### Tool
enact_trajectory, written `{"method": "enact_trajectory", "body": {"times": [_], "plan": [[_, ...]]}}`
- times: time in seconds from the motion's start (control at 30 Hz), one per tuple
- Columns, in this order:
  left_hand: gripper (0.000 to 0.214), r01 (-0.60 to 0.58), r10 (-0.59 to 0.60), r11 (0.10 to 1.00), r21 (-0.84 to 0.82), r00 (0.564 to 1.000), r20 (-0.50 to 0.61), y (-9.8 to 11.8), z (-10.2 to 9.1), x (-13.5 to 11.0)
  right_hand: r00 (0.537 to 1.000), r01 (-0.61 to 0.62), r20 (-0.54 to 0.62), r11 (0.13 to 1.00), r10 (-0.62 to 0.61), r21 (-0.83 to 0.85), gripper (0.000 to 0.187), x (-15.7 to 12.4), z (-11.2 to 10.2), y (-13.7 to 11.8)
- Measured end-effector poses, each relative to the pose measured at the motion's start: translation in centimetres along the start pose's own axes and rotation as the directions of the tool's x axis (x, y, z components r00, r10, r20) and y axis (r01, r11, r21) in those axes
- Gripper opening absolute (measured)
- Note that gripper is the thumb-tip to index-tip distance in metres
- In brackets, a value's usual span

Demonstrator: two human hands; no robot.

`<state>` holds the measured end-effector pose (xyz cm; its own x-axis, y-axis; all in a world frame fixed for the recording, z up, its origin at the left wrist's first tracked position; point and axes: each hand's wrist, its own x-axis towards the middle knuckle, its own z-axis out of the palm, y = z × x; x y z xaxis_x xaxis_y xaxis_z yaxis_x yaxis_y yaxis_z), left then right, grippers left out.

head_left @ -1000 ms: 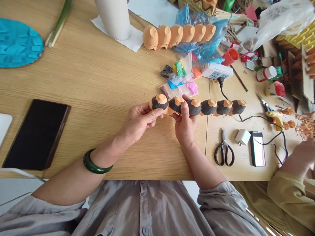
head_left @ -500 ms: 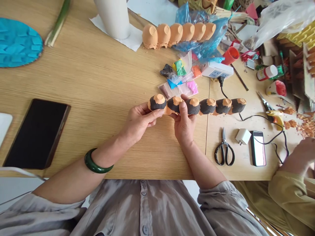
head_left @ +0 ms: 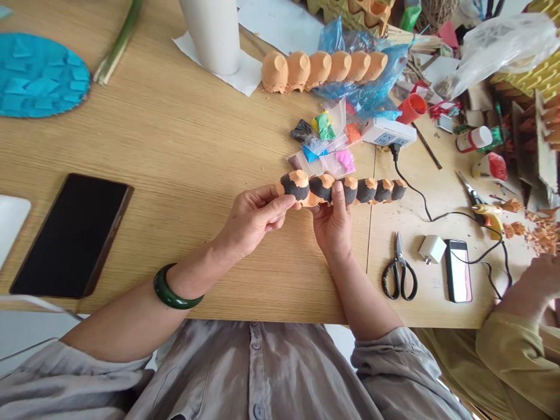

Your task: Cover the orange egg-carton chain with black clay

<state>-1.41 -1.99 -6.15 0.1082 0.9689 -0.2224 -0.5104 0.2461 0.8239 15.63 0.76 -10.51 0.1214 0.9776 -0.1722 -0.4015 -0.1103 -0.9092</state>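
A strip of orange egg-carton cups coated with black clay (head_left: 370, 190) hangs over the wooden table (head_left: 184, 151). My left hand (head_left: 256, 216) pinches its left end cup between thumb and fingers. My right hand (head_left: 333, 224) grips the strip from below near the second and third cups, thumb pressed on top. The strip's right end points away and to the right, unsupported. Small bags of coloured clay (head_left: 326, 143) lie just behind it.
A bare orange cup strip (head_left: 324, 69) lies at the back beside a white cylinder (head_left: 214, 35). A dark phone (head_left: 72, 233) rests at left, a blue disc (head_left: 39, 76) far left. Black scissors (head_left: 399, 271), a charger, a second phone (head_left: 457, 271) and a power strip sit right. Another person's hand (head_left: 542, 280) works at far right.
The strip's right end has swung away from me, so it looks shorter. Both hands keep their grip and have shifted slightly right.
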Motion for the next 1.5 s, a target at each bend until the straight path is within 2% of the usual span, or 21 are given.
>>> {"method": "enact_trajectory", "body": {"times": [0.17,0.33,0.5,0.8,1.03,1.23,1.5], "plan": [[0.032,-0.044,0.043,0.998,0.039,0.998,0.038,-0.1,-0.3,-0.3,0.999,-0.014,0.038,1.0,0.014,0.001,0.032,0.3,-0.1,-0.1],[0.034,0.011,-0.009,1.0,-0.024,0.996,0.088,-0.1,0.0,-0.3,1.0,-0.006,0.011,0.999,0.006,0.04,0.031,0.4,0.1,-0.3],[0.047,0.029,-0.025,0.997,-0.07,0.998,0.051,0.0,-0.1,0.0,1.0,-0.002,-0.018,0.998,0.003,0.066,0.033,0.1,0.3,-0.5],[0.043,0.025,-0.025,1.0,0.01,0.999,0.023,0.1,-0.2,0.0,1.0,-0.018,-0.014,1.0,0.018,-0.02,0.041,0.1,0.2,-0.4],[0.058,0.112,-0.112,0.988,-0.105,0.994,0.005,0.4,0.2,0.3,0.998,0.044,-0.041,0.996,-0.047,-0.08,0.043,-0.1,0.2,-0.7],[0.045,0.072,-0.073,0.997,-0.01,0.994,-0.086,-0.3,-0.2,0.5,0.998,0.045,-0.036,0.995,-0.048,-0.089,0.05,-0.6,0.9,-0.8],[0.059,0.121,-0.123,0.986,-0.118,0.992,-0.011,0.5,0.3,0.4,0.999,0.019,-0.04,0.996,-0.023,-0.083,0.04,0.4,-0.2,-0.6]]}}
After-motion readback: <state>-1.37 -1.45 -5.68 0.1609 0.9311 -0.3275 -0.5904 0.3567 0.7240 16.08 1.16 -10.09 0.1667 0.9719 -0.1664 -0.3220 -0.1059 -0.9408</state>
